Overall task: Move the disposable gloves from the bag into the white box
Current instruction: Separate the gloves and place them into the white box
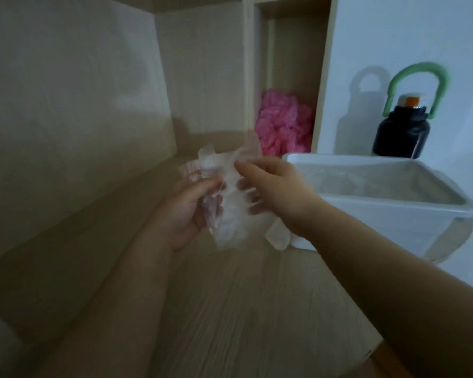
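Surface: pale wood grain, under both forearms. Both hands are raised above it, close together, sharing one crumpled wad of clear film.

Left hand: palm turned up and inward, fingers curled round the lower left of the wad, thumb pressed on top. This part reads as the bag.

Right hand: back toward the camera, thumb and fingers pinching the wad's upper right. A rounded, finger-shaped lobe hangs just below this hand, so this part reads as the gloves. Where bag ends and gloves begin cannot be told; the film is blurred.

Just right of the right hand: box, white, open-topped, standing on the surface. Its near corner is hidden behind the right wrist. There are pale filmy shapes inside, too unclear to name.

Beyond the hands: an open cubby holding a pink crumpled bundle.

Beyond the box, well right of the hands: dark bottle with an orange cap and a green loop handle, against a white wall.
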Action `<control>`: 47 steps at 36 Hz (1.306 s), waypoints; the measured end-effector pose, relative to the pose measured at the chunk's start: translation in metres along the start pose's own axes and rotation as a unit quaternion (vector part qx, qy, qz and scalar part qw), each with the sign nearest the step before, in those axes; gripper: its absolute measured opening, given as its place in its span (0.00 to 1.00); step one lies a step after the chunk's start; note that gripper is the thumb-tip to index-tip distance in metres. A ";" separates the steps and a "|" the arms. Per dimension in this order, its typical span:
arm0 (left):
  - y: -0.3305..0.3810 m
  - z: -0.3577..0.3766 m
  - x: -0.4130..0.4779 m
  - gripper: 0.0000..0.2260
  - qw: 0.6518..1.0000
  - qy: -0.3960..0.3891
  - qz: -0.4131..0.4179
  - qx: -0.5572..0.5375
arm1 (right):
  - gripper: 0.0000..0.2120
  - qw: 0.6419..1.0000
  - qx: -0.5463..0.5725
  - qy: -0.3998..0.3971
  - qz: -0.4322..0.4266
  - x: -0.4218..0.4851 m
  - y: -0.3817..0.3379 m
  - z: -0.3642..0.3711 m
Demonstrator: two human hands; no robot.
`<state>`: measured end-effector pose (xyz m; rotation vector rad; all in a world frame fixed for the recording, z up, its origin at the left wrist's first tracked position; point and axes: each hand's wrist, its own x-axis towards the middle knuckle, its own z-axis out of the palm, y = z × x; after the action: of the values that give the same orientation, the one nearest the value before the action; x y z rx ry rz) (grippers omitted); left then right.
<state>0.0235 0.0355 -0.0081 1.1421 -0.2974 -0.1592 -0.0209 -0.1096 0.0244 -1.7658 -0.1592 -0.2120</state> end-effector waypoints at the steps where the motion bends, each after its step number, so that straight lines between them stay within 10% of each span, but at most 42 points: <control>1: 0.004 0.006 0.000 0.07 1.000 -0.006 0.007 0.006 | 0.07 1.000 0.004 0.023 -0.012 0.001 -0.008 -0.003; 11: 0.040 0.033 0.033 0.05 0.996 0.048 0.056 -0.047 | 0.12 0.985 0.068 0.161 -0.011 0.015 -0.042 -0.063; 18: 0.033 0.086 0.032 0.19 0.993 -0.111 -0.023 0.020 | 0.09 0.965 0.207 0.161 -0.009 0.028 -0.046 -0.098; 21: 0.029 0.102 0.043 0.03 0.995 -0.060 0.011 0.083 | 0.05 0.971 0.208 0.121 0.008 0.027 -0.049 -0.107; 28: 0.038 0.103 0.068 0.17 0.974 -0.116 0.053 0.189 | 0.20 0.948 0.311 -0.045 0.043 0.012 -0.070 -0.152; 31: 0.042 0.108 0.074 0.06 0.957 -0.145 0.014 0.252 | 0.17 0.969 0.228 -0.069 0.069 0.014 -0.074 -0.162; 36: 0.043 0.121 0.088 0.23 0.932 -0.124 -0.033 0.339 | 0.03 0.994 -0.005 0.038 0.101 0.027 -0.059 -0.160; 38: 0.038 0.127 0.098 0.14 0.937 -0.036 0.002 0.348 | 0.05 0.987 -0.030 0.110 0.113 0.033 -0.050 -0.165; 42: 0.029 0.112 0.116 0.32 0.868 0.120 0.114 0.468 | 0.09 0.961 -0.165 0.154 0.162 0.038 -0.028 -0.181; 47: 0.016 0.128 0.100 0.23 0.813 0.000 0.227 0.537 | 0.12 0.917 -0.305 0.131 0.222 0.032 -0.008 -0.194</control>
<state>0.0778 -0.0970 0.0706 2.1485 -0.6984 0.5111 -0.0026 -0.2984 0.0778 -2.3121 0.5593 -0.1735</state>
